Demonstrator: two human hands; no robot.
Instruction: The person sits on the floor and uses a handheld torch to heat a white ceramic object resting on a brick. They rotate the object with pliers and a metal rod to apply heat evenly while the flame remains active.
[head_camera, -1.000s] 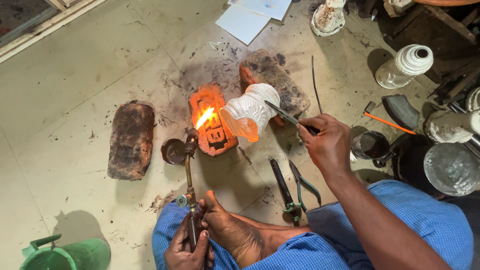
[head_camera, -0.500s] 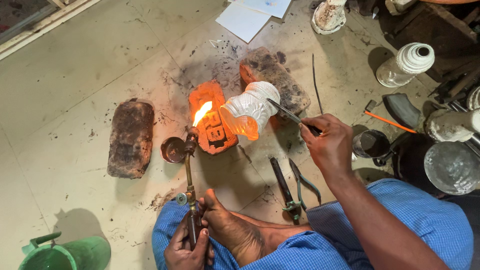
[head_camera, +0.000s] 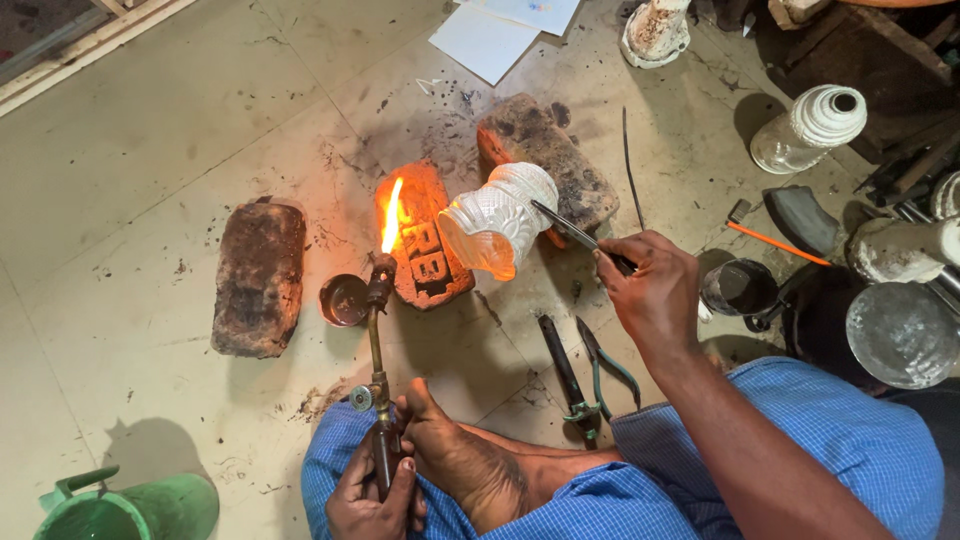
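My left hand (head_camera: 368, 498) grips the handle of a brass gas torch (head_camera: 377, 352) low in the view, beside my bare foot (head_camera: 455, 462). An orange flame (head_camera: 391, 216) rises from the torch tip over a glowing red brick (head_camera: 428, 262). My right hand (head_camera: 650, 288) holds long metal tweezers (head_camera: 568, 228), whose tips touch a white ribbed vessel (head_camera: 497, 218) lying tilted on the bricks, its left end lit orange.
A dark brick (head_camera: 258, 276) lies to the left, another brick (head_camera: 568, 168) behind the vessel. A small round dish (head_camera: 343, 299) sits by the torch tip. Pliers (head_camera: 592, 372) lie near my knee. A green bucket (head_camera: 130, 506) stands at bottom left; white moulds and a metal bowl (head_camera: 902, 332) crowd the right.
The flame has swung from leaning right toward the vessel to standing more upright. Both hands stay about where they were.
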